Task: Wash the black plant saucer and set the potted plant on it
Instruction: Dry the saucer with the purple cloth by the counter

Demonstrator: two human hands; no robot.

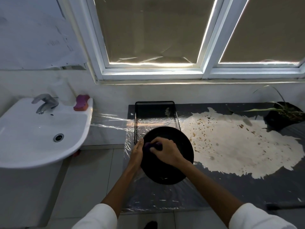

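With the left hand (137, 150) gripping the saucer (175, 162) rim above the worktop (247, 187), the right hand (166, 150) should press its pinched purple sponge (148, 145) in overlapping circles, rotating the saucer.

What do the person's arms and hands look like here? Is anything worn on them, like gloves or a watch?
Both arms come up from the bottom of the picture in white sleeves, pushed up near the elbows so the forearms are bare. The left hand and the right hand wear no gloves. No watch, ring or bracelet shows on either wrist or on the fingers in view.
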